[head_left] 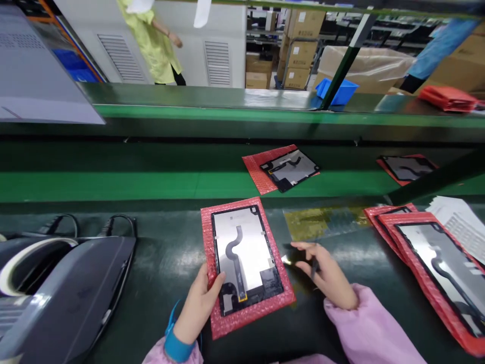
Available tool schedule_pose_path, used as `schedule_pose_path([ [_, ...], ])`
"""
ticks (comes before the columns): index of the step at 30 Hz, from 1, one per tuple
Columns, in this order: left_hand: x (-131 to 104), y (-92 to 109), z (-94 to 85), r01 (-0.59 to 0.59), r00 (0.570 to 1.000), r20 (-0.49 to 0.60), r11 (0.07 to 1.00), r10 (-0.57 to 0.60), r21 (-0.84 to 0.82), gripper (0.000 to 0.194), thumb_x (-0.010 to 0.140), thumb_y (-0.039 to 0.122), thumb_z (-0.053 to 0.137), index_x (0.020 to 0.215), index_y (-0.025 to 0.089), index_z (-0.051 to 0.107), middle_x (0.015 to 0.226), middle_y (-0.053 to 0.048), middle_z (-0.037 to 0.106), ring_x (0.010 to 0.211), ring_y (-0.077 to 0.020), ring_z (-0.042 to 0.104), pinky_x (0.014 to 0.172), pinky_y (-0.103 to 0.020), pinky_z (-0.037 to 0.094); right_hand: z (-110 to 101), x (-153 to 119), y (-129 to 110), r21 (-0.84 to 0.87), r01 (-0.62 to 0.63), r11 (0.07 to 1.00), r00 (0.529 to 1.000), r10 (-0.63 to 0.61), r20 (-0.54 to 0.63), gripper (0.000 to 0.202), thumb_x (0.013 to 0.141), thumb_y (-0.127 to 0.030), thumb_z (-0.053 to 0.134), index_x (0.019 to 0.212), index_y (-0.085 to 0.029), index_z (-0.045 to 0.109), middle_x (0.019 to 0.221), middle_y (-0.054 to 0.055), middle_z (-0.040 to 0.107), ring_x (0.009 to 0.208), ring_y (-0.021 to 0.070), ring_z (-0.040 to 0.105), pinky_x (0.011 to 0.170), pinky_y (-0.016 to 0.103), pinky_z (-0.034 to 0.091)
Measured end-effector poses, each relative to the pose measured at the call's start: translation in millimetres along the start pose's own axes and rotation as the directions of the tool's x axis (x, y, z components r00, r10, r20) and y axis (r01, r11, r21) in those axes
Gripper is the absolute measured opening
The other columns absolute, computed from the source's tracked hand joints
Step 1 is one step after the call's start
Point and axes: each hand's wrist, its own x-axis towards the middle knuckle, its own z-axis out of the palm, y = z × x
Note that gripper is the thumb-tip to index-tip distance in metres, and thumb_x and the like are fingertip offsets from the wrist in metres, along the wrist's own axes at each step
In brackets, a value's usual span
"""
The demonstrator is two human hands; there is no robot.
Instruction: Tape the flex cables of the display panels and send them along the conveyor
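Observation:
My left hand [202,298] is closed on the lower left edge of a tablet screen [252,247], its thumb on top and its fingers under the red bubble wrap [253,316] that backs it. The screen lies back side up, with a grey ribbon cable [235,253] curving down its middle. To the right, my right hand [326,270] is off the screen, thumb and forefinger apart. A slim dark tool [314,267] sits within its curled fingers; its exact kind is unclear. Yellowish transparent film strips [308,222] lie beyond that hand.
Stacked screens on red bubble wrap [435,268] lie at right beside printed papers [458,222]. Another screen [291,169] rests on the green ledge. A dark grey machine [68,303] stands at left. Behind the bench are a person in yellow [155,40] and a blue sleeve [441,48].

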Motion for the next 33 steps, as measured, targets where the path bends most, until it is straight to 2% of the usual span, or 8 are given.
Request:
schedule_pose_path([
  [3,-12,2,-2.3,-0.005,0.998,-0.063,0.948,0.026,0.317,0.044,0.090,0.044,0.054,0.125,0.019,0.059,0.098,-0.008,0.077,0.090,-0.0295,0.075,0.081,-0.039,0.058,-20,-27,11,0.117,-0.102,0.988,0.978,0.121,-0.167,0.029,0.107,-0.047,0.041,0.111,-0.027,0.061,0.093,0.007,0.075,0.078,0.0217,0.068,0.078,0.038,0.053],
  [5,-22,8,-5.0,-0.024,0.990,-0.095,0.796,0.103,0.605,0.040,0.097,0.038,0.044,0.130,0.019,0.055,0.083,-0.004,0.074,0.068,-0.0254,0.073,0.062,-0.033,0.055,-23,-41,13,0.221,-0.199,0.955,0.943,0.248,-0.221,0.037,0.108,-0.048,0.037,0.120,-0.025,0.063,0.079,0.002,0.068,0.065,0.0180,0.061,0.070,0.034,0.052],
  [7,-31,15,-4.3,-0.107,0.960,-0.091,0.645,0.265,0.756,0.035,0.102,0.034,0.038,0.127,0.017,0.056,0.082,-0.004,0.072,0.064,-0.0237,0.072,0.057,-0.031,0.052,-19,-48,13,0.328,-0.261,0.908,0.923,0.334,-0.189,0.037,0.105,-0.051,0.045,0.121,-0.025,0.065,0.077,0.001,0.066,0.062,0.0166,0.061,0.066,0.033,0.052],
  [11,-47,24,23.9,-0.439,0.804,0.109,0.461,0.584,0.771,0.029,0.105,0.027,0.038,0.118,0.018,0.062,0.088,-0.006,0.072,0.079,-0.0231,0.072,0.073,-0.034,0.057,-9,-49,10,0.433,-0.357,0.828,0.909,0.415,-0.044,0.039,0.092,-0.059,0.065,0.106,-0.022,0.067,0.080,0.004,0.072,0.062,0.0178,0.067,0.058,0.031,0.056],
  [16,-67,9,96.9,-0.788,0.564,0.451,0.286,0.692,0.546,0.033,0.103,0.015,0.039,0.123,0.021,0.066,0.122,-0.003,0.075,0.120,-0.0203,0.066,0.107,-0.037,0.048,-7,-44,6,0.262,-0.432,0.863,0.889,0.456,-0.036,0.040,0.079,-0.058,0.079,0.081,-0.022,0.061,0.052,-0.005,0.059,0.038,0.0112,0.051,0.039,0.023,0.044],
  [18,-72,-1,118.9,-0.832,0.513,0.537,0.233,0.670,0.504,0.032,0.104,0.021,0.044,0.129,0.021,0.064,0.136,-0.001,0.069,0.133,-0.0215,0.058,0.116,-0.040,0.040,-8,-43,3,0.206,-0.428,0.880,0.897,0.441,-0.023,0.040,0.081,-0.059,0.077,0.079,-0.023,0.060,0.053,-0.005,0.060,0.038,0.0106,0.051,0.038,0.023,0.043],
  [23,-76,-12,134.1,-0.806,0.573,0.601,0.252,0.557,0.535,0.042,0.104,0.031,0.047,0.145,0.020,0.053,0.152,-0.002,0.057,0.147,-0.0247,0.044,0.123,-0.044,0.030,-10,-42,-1,0.142,-0.411,0.900,0.909,0.416,-0.004,0.040,0.082,-0.061,0.074,0.078,-0.023,0.060,0.056,-0.004,0.063,0.038,0.0105,0.052,0.038,0.022,0.045],
  [33,-76,-8,131.3,-0.813,0.573,0.615,0.284,0.541,0.508,0.044,0.105,0.030,0.046,0.147,0.021,0.051,0.156,-0.002,0.053,0.149,-0.0251,0.039,0.125,-0.046,0.026,-13,-38,0,0.216,-0.434,0.874,0.899,0.436,0.040,0.037,0.082,-0.056,0.077,0.076,-0.021,0.064,0.058,-0.001,0.067,0.038,0.0085,0.048,0.038,0.021,0.038],
])
